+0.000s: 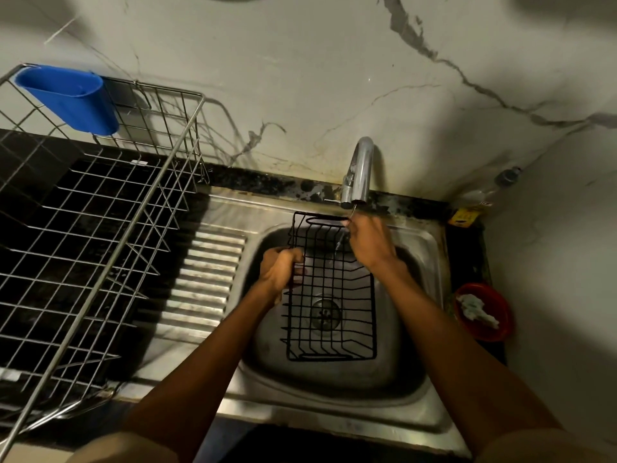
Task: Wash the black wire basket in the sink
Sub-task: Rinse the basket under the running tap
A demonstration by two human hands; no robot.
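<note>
The left hand (278, 270) is curled round the left rim of the basket (330, 295), fingers wrapped over the wire. The right hand (369, 242) reaches to the basket's far right corner just under the tap (359, 175), fingers bent round the wire there — both forearms stretch out over the sink (417, 362). The basket hangs tilted above the bowl, its far end raised toward the tap, and the drain (325, 314) shows through its mesh. A thin stream of water falls by the right hand.

On the worktop (33, 152) to the left stands a steel rack (100, 228) with a blue cup (70, 98) hung at its back. Right of the sink sits a red bowl (500, 325) holding a whitish cloth (475, 310) — behind it, in the corner, a bottle (484, 195).
</note>
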